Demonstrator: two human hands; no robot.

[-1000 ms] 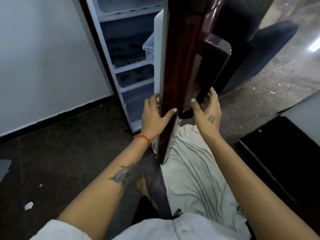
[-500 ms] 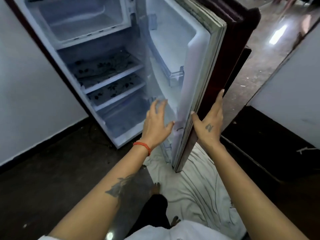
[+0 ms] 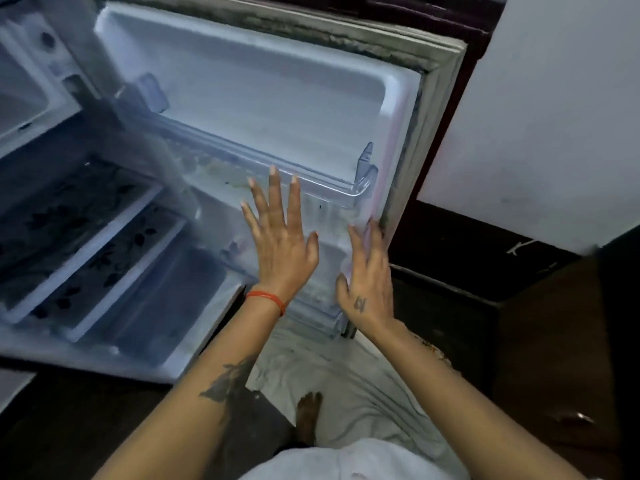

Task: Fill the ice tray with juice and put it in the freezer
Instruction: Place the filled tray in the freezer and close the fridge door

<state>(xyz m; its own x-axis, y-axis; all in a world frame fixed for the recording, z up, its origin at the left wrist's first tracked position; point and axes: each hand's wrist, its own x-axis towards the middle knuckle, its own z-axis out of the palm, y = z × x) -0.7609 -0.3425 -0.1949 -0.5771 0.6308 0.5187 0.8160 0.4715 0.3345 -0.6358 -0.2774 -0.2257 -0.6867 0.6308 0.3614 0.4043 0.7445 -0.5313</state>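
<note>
the fridge [image 3: 114, 341] stands wide open, its white inside lit a cold blue. the freezer compartment [image 3: 24, 98] sits at the top left of the cabinet, a pale box with its mouth showing, blurred at the frame's edge. under it run two shelves [image 3: 93, 251] laid with a dark leaf-patterned liner, and below those a clear drawer [image 3: 166, 299]. the door [image 3: 249, 88] swings out to the right, its white inner panel facing the camera, with a grimy grey gasket [image 3: 436, 109] along the top and right edge and a maroon outer skin behind. a clear door rack [image 3: 322, 178] crosses the panel midway, and a lower rack [image 3: 322, 299] sits near the bottom. no ice tray shows anywhere in view, so where it lies cannot be told. the left hand [image 3: 280, 247] is raised in front of the door's inner panel just below the clear rack, palm away, fingers straight and spread, holding nothing; an orange thread band [image 3: 268, 299] rings its wrist, and whether the fingertips touch the plastic cannot be told. the right hand [image 3: 369, 282] reaches toward the door's lower right edge, fingers loosely extended and a little blurred, their tips at the gasket, gripping nothing. a bare foot [image 3: 308, 417] stands on the dark floor [image 3: 69, 427] beside white cloth [image 3: 363, 393].
</note>
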